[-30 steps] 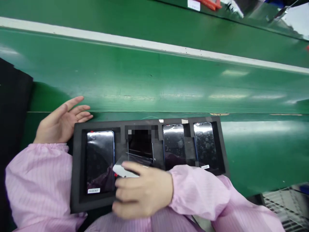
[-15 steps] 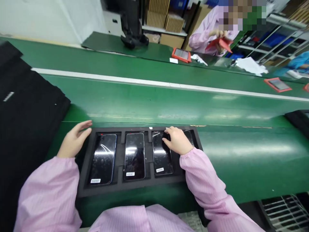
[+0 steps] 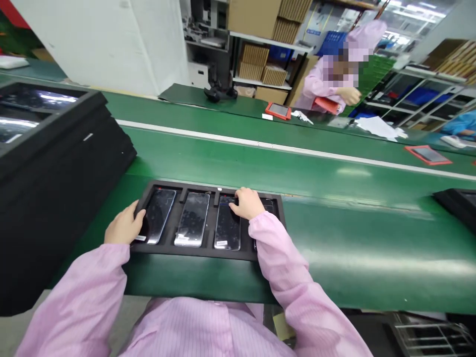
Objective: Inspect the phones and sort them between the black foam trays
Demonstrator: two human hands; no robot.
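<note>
A black foam tray [image 3: 208, 252] lies on the green bench in front of me, with several dark phones in its slots. My left hand [image 3: 124, 227] grips the tray's left edge, its fingers curled over the rim beside the leftmost phone [image 3: 159, 215]. My right hand [image 3: 248, 202] rests on the tray's right part, fingers bent down over the top of the third phone [image 3: 227, 229] and hiding most of the rightmost slot. A second phone [image 3: 192, 225] lies untouched between them.
A tall stack of black foam trays [image 3: 55, 163] stands at my left. A green conveyor belt [image 3: 316, 168] runs behind the tray. Across it a person in pink [image 3: 327, 79] handles a red-framed item. Another black tray [image 3: 459, 201] sits at the right edge.
My view has lifted and pulled back. My left hand has closed on the tray's left edge; it lay open beside it before. My right hand stays on the right-hand phones.
</note>
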